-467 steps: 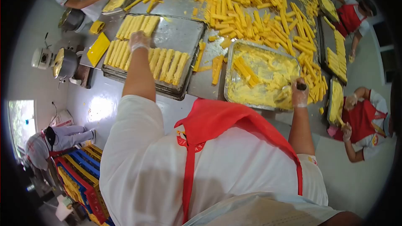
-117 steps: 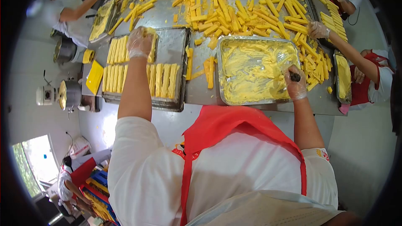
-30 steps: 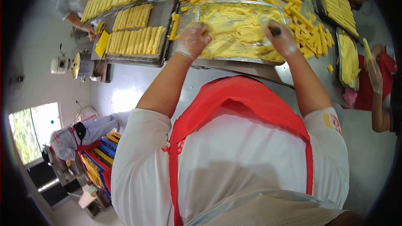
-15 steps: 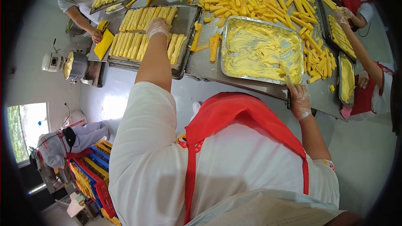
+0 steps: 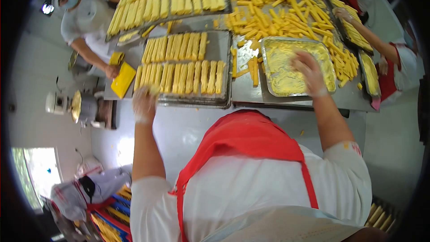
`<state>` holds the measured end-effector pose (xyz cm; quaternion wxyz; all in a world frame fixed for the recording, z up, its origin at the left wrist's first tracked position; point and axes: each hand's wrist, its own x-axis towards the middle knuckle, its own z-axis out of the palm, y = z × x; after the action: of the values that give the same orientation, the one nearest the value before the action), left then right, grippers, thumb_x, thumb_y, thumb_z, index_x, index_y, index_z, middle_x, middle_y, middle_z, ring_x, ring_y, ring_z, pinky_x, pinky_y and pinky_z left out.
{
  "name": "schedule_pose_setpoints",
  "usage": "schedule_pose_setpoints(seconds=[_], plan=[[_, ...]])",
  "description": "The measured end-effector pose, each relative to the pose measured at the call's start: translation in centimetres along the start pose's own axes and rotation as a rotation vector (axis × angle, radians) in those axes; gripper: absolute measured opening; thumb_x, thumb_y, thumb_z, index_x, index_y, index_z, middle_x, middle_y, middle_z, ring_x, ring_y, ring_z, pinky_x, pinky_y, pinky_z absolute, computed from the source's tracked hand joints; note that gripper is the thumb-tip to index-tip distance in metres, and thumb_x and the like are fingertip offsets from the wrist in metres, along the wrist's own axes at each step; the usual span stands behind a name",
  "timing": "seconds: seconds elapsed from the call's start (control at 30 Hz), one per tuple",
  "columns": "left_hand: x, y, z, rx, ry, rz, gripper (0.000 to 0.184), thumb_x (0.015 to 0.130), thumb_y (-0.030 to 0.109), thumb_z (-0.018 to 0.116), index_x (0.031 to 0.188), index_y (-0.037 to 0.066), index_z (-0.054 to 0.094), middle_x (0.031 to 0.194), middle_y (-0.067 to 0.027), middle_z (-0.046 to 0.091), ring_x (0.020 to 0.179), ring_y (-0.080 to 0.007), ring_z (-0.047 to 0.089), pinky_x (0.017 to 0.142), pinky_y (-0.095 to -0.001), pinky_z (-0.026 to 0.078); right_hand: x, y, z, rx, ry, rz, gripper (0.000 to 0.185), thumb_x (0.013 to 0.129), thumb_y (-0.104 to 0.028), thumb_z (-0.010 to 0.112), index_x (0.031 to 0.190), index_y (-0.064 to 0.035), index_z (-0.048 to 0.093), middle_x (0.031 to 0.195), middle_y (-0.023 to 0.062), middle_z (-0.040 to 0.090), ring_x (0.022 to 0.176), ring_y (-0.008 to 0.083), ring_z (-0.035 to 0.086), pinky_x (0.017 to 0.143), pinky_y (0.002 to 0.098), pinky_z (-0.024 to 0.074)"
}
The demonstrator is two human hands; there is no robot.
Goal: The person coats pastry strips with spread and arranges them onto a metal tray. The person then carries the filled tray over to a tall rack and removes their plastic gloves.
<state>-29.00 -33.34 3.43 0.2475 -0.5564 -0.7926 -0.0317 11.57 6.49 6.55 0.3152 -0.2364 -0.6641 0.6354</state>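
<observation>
My left hand (image 5: 144,104), in a clear glove, is at the lower left corner of a dark tray (image 5: 227,76). Its fingers are closed around a small yellow thing I cannot make out. Two rows of coated yellow sticks (image 5: 183,77) lie on that tray. Over a metal pan (image 5: 265,69) smeared with pale yellow cream (image 5: 286,80) is my right hand (image 5: 309,71), also gloved. Motion blurs its fingers, and whether they hold anything is unclear. Loose yellow sticks (image 5: 255,71) lie between tray and pan.
A large tray of sticks (image 5: 179,2) overhangs the back left. Behind it a masked person's hand (image 5: 112,71) touches a yellow sheet (image 5: 123,80). Plain sticks (image 5: 277,4) are heaped behind the pan. Co-workers' arms (image 5: 378,42) reach over trays at right.
My left hand has moved from the tray's rows to its lower left corner. My right hand has risen from the pan's near edge to over the pan. The view has shifted.
</observation>
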Motion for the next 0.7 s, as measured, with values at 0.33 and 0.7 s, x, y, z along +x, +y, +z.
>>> schedule_pose_setpoints(seconds=[0.33,0.7], plan=[[-31.0,5.0,-9.0,0.051,-0.616,-1.045,0.032,0.091,0.025,0.051,0.115,0.005,0.061,0.11,-0.0157,0.062,0.103,-0.0334,0.057,0.09,-0.0425,0.046,27.6,3.0,13.8,0.829,-0.235,0.376,0.035,0.095,-0.021,0.055,0.124,-0.0018,0.05,0.107,0.0167,0.063,0.096,0.0241,0.063,0.084,0.0375,0.0552],[-44.9,19.1,-10.6,-0.309,-1.248,-1.28,0.027,0.08,0.03,0.065,0.098,0.01,0.068,0.101,-0.0145,0.067,0.103,-0.0325,0.061,0.091,-0.039,0.047,30.8,3.9,13.7,0.834,-0.598,0.341,0.026,0.09,-0.009,0.053,0.108,0.0064,0.063,0.106,0.0194,0.067,0.095,0.0269,0.068,0.083,0.0409,0.0586]])
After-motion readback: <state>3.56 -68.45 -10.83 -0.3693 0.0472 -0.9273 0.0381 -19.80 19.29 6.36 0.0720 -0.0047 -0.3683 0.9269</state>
